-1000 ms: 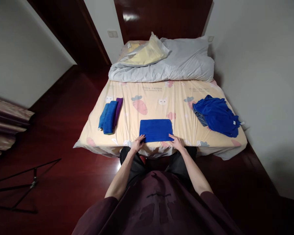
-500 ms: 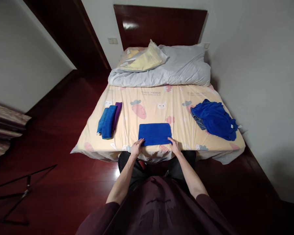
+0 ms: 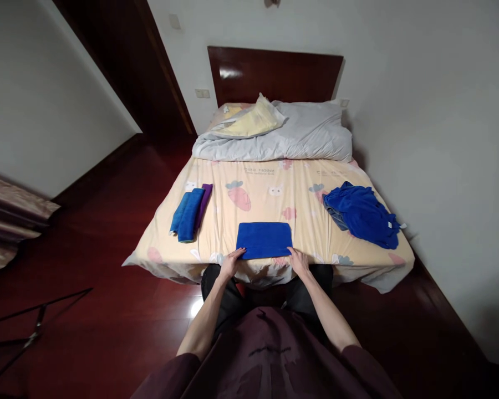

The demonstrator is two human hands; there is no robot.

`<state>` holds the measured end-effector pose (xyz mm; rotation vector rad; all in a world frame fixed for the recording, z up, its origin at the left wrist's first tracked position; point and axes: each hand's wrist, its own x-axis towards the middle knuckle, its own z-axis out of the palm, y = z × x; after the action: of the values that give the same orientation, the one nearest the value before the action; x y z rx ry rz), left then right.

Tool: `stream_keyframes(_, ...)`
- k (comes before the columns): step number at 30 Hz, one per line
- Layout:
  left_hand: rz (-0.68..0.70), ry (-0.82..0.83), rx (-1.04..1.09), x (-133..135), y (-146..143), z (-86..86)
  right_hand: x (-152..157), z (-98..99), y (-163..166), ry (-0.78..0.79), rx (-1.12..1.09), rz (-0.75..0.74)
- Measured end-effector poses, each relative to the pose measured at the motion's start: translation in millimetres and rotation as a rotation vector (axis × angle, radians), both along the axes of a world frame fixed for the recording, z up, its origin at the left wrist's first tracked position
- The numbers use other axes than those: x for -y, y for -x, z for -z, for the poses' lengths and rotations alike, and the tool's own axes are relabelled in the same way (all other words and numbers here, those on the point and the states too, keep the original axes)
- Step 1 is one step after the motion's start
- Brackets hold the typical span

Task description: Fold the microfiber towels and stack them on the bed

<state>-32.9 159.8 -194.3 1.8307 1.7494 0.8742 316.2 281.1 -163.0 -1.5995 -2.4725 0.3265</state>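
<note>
A blue towel (image 3: 264, 239), folded into a flat rectangle, lies near the front edge of the bed. My left hand (image 3: 232, 262) pinches its near left corner between thumb and fingers. At the near right corner, my right hand (image 3: 298, 261) grips the same towel in a like way. To the left lie rolled or folded towels, a blue one (image 3: 190, 215) against a purple one (image 3: 203, 205). On the right side sits a crumpled heap of blue cloth (image 3: 363, 215), with a greyish-blue piece showing under its left side.
The bed (image 3: 261, 183) has a cream sheet printed with carrots and rabbits. A grey quilt (image 3: 311, 130) and a yellow-and-white pillow or cloth (image 3: 255, 119) lie at the headboard (image 3: 278, 75). A black stand (image 3: 37, 327) is on the floor at left, near a curtain (image 3: 12, 221).
The camera view has tilted up, so the bed appears lower in the picture. Both hands stay at the near corners of the blue towel, which keeps its place on the bed.
</note>
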Motion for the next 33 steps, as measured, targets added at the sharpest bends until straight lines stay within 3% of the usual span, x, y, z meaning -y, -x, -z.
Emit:
stream_keyframes(7,-0.035,-0.042,0.184,15,3,15.2,24,16.8,-8,0.036,-0.108,0.089)
stream_keyframes(17,-0.197,-0.005,0.302,2,16,14.5,-7,27.0,-22,0.263,-0.695,0.038)
stream_keyframes(23,-0.255,-0.027,0.297,2,18,11.6,-13,26.0,-21,0.209,-0.716,-0.039)
stream_keyframes(33,-0.289,0.008,0.310,-1,20,10.9,-24,38.1,-20,0.258,-0.729,0.061)
